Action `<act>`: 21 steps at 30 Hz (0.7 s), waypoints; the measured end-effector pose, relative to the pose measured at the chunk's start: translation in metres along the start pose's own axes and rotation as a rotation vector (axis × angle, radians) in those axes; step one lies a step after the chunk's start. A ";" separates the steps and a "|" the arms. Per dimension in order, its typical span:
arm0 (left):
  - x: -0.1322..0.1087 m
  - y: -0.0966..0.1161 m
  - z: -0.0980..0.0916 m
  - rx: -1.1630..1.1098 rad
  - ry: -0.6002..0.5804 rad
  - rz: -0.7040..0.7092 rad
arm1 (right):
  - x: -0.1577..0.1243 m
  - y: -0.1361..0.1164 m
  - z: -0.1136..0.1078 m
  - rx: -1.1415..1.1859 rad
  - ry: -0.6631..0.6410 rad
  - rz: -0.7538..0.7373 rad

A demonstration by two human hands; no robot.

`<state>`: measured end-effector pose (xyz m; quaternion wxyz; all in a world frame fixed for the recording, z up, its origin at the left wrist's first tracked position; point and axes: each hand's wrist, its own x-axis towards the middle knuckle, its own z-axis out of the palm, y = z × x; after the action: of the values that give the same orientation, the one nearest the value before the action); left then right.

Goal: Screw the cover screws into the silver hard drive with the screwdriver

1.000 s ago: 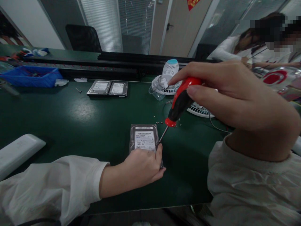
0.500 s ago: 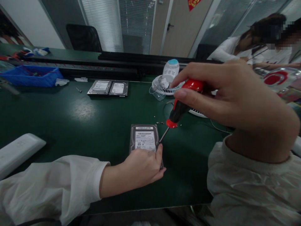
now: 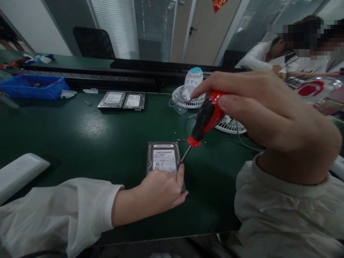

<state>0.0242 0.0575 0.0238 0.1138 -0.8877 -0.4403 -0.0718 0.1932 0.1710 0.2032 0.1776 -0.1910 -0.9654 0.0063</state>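
A hard drive (image 3: 163, 156) with a white label lies on the green table. My left hand (image 3: 158, 190) grips its lower part, with the index finger at the right edge beside the screwdriver tip. In my right hand (image 3: 258, 104) is a red and black screwdriver (image 3: 205, 120), held by the end of its handle and slanting down left to the drive's right edge. Just where the tip rests is hidden by my left index finger. Several tiny screws (image 3: 184, 140) lie right of the drive's top corner.
Two more hard drives (image 3: 122, 100) lie farther back. A white fan (image 3: 193, 82) stands behind my right hand, near a clear cup (image 3: 178, 106). A blue bin (image 3: 34, 87) is at the back left, a white device (image 3: 23, 173) at the left. Other people sit at the back right.
My right thumb and fingers have shifted on the screwdriver handle, showing more of it. The whole view has moved slightly. My left hand stays on the drive.
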 end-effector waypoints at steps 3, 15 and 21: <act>0.001 0.000 0.001 0.008 0.012 -0.004 | 0.000 -0.003 0.000 -0.022 0.011 -0.002; -0.001 0.001 0.003 0.011 0.045 0.005 | -0.001 -0.001 0.002 -0.093 0.115 0.012; -0.001 -0.001 0.003 0.010 0.025 0.006 | -0.003 -0.004 0.000 -0.082 0.093 0.019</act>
<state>0.0233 0.0579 0.0211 0.1237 -0.8875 -0.4365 -0.0805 0.1943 0.1666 0.2030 0.2144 -0.2073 -0.9536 -0.0403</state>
